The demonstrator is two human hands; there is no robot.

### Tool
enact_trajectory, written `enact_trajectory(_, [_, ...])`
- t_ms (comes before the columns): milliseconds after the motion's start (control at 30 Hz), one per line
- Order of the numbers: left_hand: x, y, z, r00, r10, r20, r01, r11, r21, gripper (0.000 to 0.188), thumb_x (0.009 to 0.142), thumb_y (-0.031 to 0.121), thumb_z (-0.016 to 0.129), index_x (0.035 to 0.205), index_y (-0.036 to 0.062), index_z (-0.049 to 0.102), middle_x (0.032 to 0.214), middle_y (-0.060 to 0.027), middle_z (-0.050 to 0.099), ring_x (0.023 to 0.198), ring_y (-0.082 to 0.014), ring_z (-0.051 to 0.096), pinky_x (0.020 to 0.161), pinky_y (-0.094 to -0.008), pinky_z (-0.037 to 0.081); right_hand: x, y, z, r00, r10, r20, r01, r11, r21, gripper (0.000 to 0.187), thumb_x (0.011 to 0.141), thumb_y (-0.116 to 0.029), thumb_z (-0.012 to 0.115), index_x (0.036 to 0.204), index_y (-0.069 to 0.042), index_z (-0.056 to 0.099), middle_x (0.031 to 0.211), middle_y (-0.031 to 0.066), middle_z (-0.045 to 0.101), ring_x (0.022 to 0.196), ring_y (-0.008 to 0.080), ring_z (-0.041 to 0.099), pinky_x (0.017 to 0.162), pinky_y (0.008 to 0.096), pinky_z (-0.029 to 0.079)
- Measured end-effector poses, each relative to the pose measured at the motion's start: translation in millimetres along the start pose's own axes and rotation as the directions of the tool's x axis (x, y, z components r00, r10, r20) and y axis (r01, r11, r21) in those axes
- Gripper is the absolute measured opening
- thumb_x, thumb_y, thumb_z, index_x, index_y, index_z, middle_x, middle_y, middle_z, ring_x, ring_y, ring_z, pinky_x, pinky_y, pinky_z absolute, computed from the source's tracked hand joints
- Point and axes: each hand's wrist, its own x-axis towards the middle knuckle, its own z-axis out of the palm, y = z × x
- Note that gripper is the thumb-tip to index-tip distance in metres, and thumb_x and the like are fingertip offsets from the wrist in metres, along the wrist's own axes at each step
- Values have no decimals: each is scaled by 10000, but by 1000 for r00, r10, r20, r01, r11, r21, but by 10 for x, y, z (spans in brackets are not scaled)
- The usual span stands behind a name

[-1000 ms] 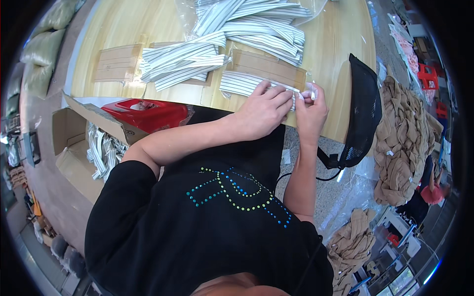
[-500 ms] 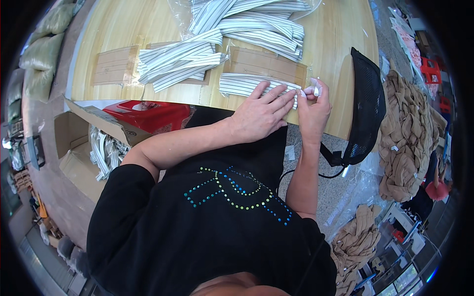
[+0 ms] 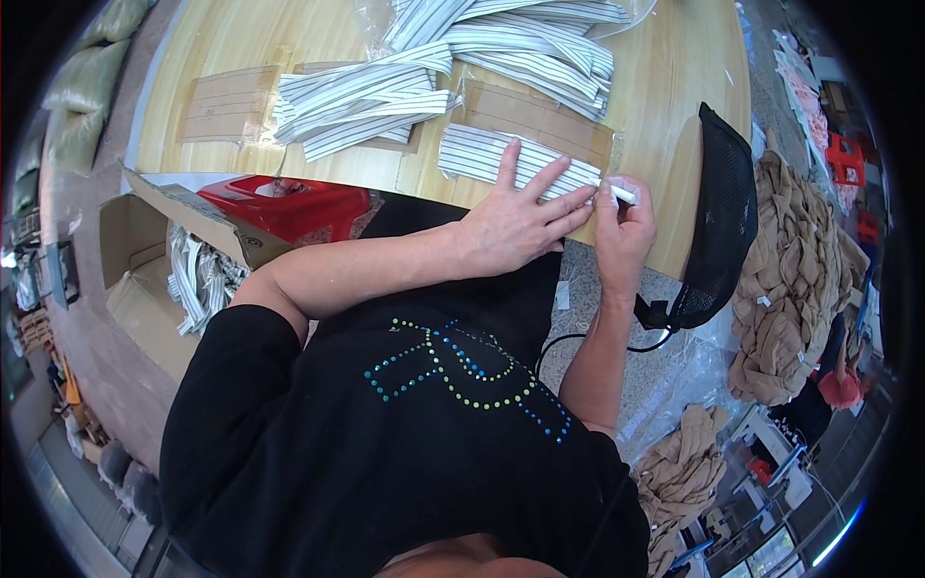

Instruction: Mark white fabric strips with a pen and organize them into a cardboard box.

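Fingers of left hand [image 3: 511,223] now spread wider; I see them splayed over striped strips [image 3: 472,154], just ahead of palm, seemingly steadying them. Right hand [image 3: 627,229], just beside strips' end, pinches small white stick [image 3: 624,196].

striped white fabric [image 3: 472,152], flat, partly under left hand [image 3: 515,226], short white stick [image 3: 623,195], in right hand [image 3: 626,231]

strips [image 3: 540,46] cropped above, far person [image 3: 841,388] seemingly blurred
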Motion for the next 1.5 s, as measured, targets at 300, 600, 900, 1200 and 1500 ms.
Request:
enact_trajectory(300, [3, -3, -14, 1000, -10, 6, 10, 999, -36, 619, 862, 412, 625, 1412, 177, 465, 1499, -12, 366, 1413, -321, 276, 1001, -762, 184, 50, -24, 28, 999, -17, 44, 25, 982, -186, 143, 917, -86, 613, 1016, 13, 586, 868, 92, 641, 776, 132, 605, 690, 299, 505])
enact_trajectory(600, [-22, -2, -6, 1000, 1, 17, 0, 999, -36, 399, 850, 371, 626, 1196, 171, 632, 1384, -24, 466, 1380, -337, 307, 999, -789, 164, 84, -216, 274, 987, -123, 104, 127, 991, -34, 142, 940, -91, 612, 1037, 8, 581, 910, 50, 623, 835, 103, 570, 728, 265, 481])
enact_trajectory(900, [-27, -30, 5, 998, 24, 61, -21, 999, -38, 294, 859, 336, 588, 1054, 153, 708, 1197, -51, 579, 1361, -357, 320, 1002, -811, 133, 181, -131, 389, 966, -104, 236, 165, 952, -256, 141, 887, -95, 633, 965, 14, 590, 895, 140, 613, 813, 254, 625, 682, 357, 499])
enact_trajectory(1200, [-33, 32, 187, 998, -53, -41, 52, 998, -32, 451, 864, 243, 545, 1286, 85, 542, 1321, -162, 517, 1322, -393, 369, 1008, -702, 231, 170, -322, 703, 931, -138, 339, 176, 981, -84, 156, 870, -72, 641, 995, 18, 612, 903, 150, 617, 802, 279, 623, 678, 354, 488])
enact_trajectory(1500, [-7, -1, 283, 987, -55, -148, 38, 993, -113, 426, 839, 255, 562, 1231, 94, 603, 1306, -177, 524, 1307, -395, 393, 1014, -749, 189, 285, -433, 723, 916, -102, 387, 242, 912, -332, 159, 906, -59, 621, 1038, 30, 615, 900, 101, 640, 779, 147, 616, 698, 280, 492])
